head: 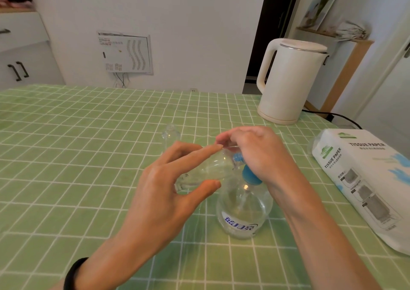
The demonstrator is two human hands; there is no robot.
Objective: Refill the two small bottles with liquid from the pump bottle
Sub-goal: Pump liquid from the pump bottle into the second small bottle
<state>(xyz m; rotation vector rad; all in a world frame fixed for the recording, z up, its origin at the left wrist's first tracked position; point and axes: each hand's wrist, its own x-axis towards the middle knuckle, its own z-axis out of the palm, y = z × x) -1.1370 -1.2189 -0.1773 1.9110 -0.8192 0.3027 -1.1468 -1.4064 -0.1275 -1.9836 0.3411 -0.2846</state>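
Left hand [164, 192] holds tilted small bottle [206, 167], right hand [255, 152] grips pump bottle [244, 209]

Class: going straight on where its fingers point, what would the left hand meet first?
Probably the right hand, curled over the pump; the left hand, holding a small bottle, has its index fingertip almost there, though depth is unclear.

Single view: wide-angle camera on person's head, eye height, facing forward and down over green checked tablecloth [88, 134]. Close range: forearms enter from bottom edge. Left hand [168, 178], pinching small clear plastic bottle [206, 170], and right hand [255, 152], curled over top of clear round pump bottle with blue collar [244, 209], fill frame centre. Far table edge and white wall [188, 23] in upper third. Cream electric kettle [290, 79] upper right. White tissue paper pack [366, 178] cut by right edge. Grid lines bow toward margins.
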